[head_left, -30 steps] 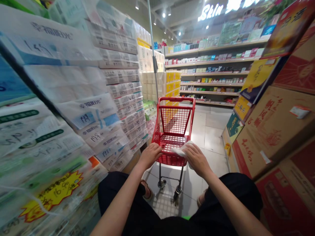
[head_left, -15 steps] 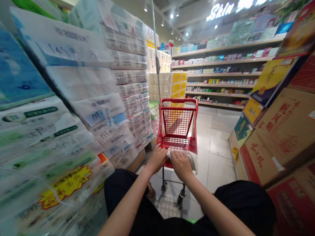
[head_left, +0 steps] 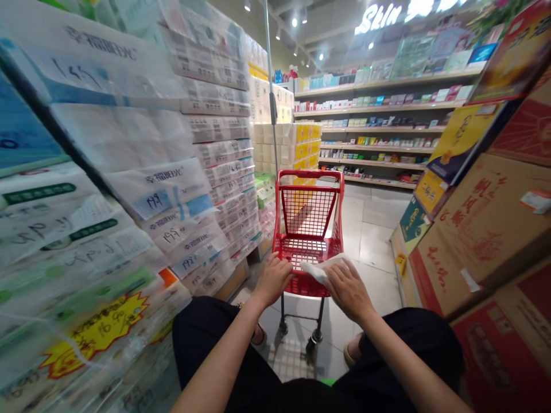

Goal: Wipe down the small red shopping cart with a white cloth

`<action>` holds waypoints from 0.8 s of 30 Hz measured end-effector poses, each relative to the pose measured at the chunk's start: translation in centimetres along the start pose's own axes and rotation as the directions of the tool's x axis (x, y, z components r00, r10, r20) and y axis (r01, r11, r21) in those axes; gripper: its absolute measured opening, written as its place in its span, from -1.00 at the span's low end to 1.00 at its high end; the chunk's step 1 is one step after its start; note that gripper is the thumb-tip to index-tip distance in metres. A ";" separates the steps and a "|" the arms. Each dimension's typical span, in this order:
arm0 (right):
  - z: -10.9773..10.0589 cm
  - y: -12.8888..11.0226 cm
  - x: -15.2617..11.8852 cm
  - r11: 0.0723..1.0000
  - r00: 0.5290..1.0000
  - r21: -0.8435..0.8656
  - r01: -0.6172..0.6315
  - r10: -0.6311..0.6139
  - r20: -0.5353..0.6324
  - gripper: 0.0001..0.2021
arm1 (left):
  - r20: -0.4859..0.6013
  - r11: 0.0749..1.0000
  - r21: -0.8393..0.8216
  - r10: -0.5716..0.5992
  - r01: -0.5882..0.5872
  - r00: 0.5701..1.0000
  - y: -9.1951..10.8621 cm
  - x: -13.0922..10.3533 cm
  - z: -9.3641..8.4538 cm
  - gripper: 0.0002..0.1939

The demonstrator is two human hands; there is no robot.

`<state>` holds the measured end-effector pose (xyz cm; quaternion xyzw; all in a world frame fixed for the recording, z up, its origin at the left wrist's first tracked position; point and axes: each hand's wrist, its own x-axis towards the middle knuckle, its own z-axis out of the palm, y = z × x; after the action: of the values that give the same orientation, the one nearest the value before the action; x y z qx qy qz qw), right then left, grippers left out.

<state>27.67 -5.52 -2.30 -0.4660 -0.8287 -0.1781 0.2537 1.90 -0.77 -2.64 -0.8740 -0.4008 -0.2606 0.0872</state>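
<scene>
A small red shopping cart (head_left: 307, 244) stands on dark legs with casters in front of my knees. My left hand (head_left: 275, 277) is closed over the left part of its near rim, fingers curled inward. At the right end of that rim, my right hand (head_left: 348, 287) presses a white cloth (head_left: 316, 272) against the red plastic. Part of the cloth sticks out to the left of the fingers and part shows above them. The cart's basket has a grid floor and a grid back panel, with a raised bar at the far end.
Packs of tissue paper (head_left: 219, 120) are piled high along the left. Cardboard cartons (head_left: 486, 209) line the right side. Shelves of small boxed goods (head_left: 370, 106) run across the back, and a thin metal pole (head_left: 272, 86) rises behind the cart. Pale tiles (head_left: 374, 252) cover the aisle floor.
My right hand has slid right along the near rim with the cloth, away from my left hand. The left hand keeps its place on the rim. The view has shifted slightly right.
</scene>
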 end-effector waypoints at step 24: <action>-0.4 3.2 -2.7 0.997 0.995 -0.064 0.040 -0.046 -0.093 -0.78 | 0.008 1.000 -0.007 0.027 -0.027 1.000 2.3 0.5 0.8 -0.97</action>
<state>31.72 -5.96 -3.36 -0.4467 -0.8197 -0.2311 0.2741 4.21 -1.65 -2.92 -0.8806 -0.3885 -0.2574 0.0859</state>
